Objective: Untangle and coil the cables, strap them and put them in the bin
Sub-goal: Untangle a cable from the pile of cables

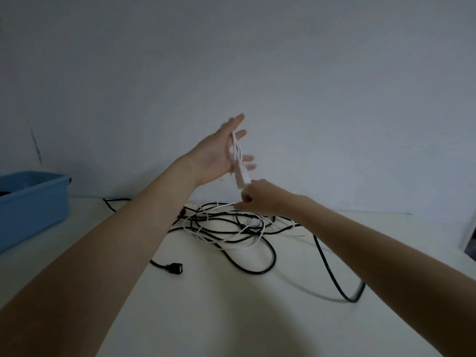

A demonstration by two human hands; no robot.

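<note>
Here, left hand (219,153) spread w/ white cable (238,155) looped, right hand (260,197) pinching it (blurry)

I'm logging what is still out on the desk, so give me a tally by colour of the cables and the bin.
White cable, looped over the left hand, pinched by the right hand, trailing into the tangle: 1
Black cable, loose on the table; whether it is one cable or more I cannot tell: at least 1
Blue bin: 1
Total: at least 3

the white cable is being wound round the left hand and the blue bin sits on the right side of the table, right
Not quite: the head view shows the blue bin on the left side of the table. The white cable is indeed looped round the left hand.
</note>
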